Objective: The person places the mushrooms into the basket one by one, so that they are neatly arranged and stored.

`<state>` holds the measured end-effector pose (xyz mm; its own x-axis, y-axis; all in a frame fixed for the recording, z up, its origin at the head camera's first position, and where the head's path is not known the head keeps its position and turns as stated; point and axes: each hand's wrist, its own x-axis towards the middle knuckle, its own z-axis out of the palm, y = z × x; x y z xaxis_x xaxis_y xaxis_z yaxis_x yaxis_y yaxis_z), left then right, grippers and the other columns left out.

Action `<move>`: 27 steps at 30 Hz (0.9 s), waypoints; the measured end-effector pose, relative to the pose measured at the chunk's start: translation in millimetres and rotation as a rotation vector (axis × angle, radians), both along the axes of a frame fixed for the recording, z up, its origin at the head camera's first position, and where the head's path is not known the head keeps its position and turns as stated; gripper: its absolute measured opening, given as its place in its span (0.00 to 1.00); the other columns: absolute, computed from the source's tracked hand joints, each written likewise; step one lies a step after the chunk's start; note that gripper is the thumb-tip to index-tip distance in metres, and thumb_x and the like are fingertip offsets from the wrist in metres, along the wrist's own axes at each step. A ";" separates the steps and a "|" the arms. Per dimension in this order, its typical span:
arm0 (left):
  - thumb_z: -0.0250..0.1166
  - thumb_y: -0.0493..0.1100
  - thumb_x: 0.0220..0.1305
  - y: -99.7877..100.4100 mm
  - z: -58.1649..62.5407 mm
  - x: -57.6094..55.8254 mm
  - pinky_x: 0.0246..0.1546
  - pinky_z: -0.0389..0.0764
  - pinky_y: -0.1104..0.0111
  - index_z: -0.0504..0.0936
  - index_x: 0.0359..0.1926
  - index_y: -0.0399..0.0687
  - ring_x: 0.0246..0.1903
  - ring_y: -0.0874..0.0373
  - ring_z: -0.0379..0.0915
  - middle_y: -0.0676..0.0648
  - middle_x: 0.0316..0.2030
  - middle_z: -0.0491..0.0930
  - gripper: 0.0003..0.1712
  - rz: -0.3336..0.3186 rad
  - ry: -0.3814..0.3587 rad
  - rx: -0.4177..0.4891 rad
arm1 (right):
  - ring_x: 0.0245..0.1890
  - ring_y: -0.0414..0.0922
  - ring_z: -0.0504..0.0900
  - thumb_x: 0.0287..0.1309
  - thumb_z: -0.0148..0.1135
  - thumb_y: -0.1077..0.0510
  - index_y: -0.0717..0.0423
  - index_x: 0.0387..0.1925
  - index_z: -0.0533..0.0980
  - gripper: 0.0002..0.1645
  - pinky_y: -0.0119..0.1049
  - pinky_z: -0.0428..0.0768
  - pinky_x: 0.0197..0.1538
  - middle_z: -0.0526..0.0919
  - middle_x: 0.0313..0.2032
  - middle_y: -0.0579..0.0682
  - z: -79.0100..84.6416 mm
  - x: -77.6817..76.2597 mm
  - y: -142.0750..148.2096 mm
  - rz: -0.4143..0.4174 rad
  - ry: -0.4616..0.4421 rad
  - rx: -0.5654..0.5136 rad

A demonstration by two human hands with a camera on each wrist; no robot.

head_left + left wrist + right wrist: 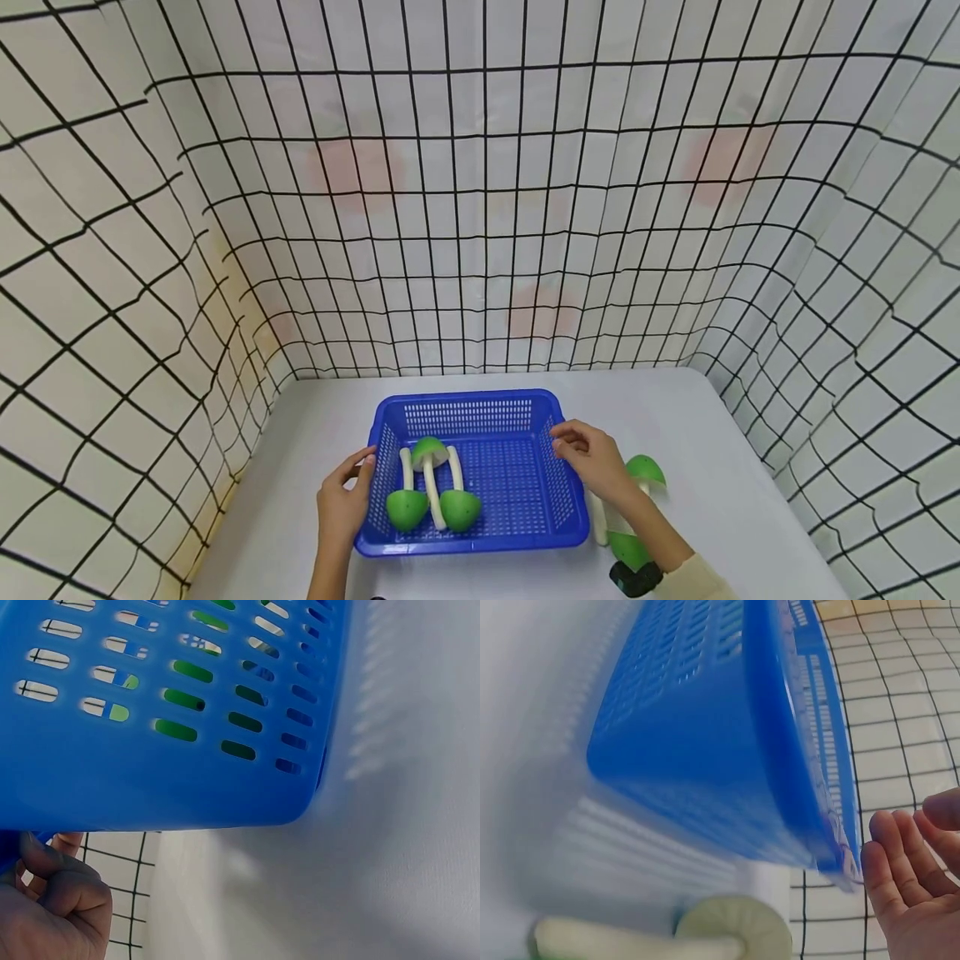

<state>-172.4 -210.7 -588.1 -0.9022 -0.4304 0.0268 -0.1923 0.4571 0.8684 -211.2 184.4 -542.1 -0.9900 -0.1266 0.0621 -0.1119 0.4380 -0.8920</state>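
A blue plastic basket [517,546] with slotted walls stands on the white table, holding three toy mushrooms with green caps and pale stems. Two of them, a left mushroom [407,508] and a right mushroom [461,510], have their caps toward the near side. Between them the middle mushroom [430,454] points its cap away. My left hand [343,504] grips the basket's left rim, thumb and fingers curled at the edge in the left wrist view. At the right rim is my right hand [592,460], its fingers loosely extended beside the edge in the right wrist view [911,877].
More green-capped mushrooms [647,471] lie on the table [705,467] right of the basket, partly hidden under my right forearm. A black wrist band [635,578] is on that arm. Black wire grid walls [480,208] backed by pale cloth enclose the table's back and sides.
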 end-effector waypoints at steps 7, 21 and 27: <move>0.58 0.61 0.75 -0.8 1.7 1.5 0.25 0.75 0.69 0.84 0.62 0.58 0.31 0.53 0.77 0.37 0.48 0.86 0.24 -0.003 -0.006 0.003 | 0.40 0.47 0.87 0.71 0.63 0.59 0.61 0.52 0.81 0.12 0.34 0.85 0.45 0.86 0.42 0.58 6.1 5.3 24.5 -0.010 0.046 -0.016; 0.59 0.60 0.75 -1.1 -0.4 0.9 0.24 0.77 0.70 0.84 0.62 0.56 0.31 0.53 0.78 0.36 0.48 0.85 0.23 0.010 0.009 -0.002 | 0.39 0.37 0.86 0.71 0.64 0.56 0.58 0.51 0.81 0.13 0.27 0.83 0.44 0.86 0.43 0.57 4.5 17.4 75.7 -0.068 0.086 0.094; 0.59 0.60 0.75 -0.2 -1.9 0.8 0.24 0.75 0.69 0.85 0.61 0.57 0.32 0.52 0.78 0.37 0.47 0.86 0.23 0.013 0.023 -0.010 | 0.39 0.32 0.83 0.71 0.64 0.55 0.59 0.52 0.81 0.14 0.26 0.82 0.44 0.87 0.43 0.55 4.2 21.0 94.8 -0.095 0.098 0.146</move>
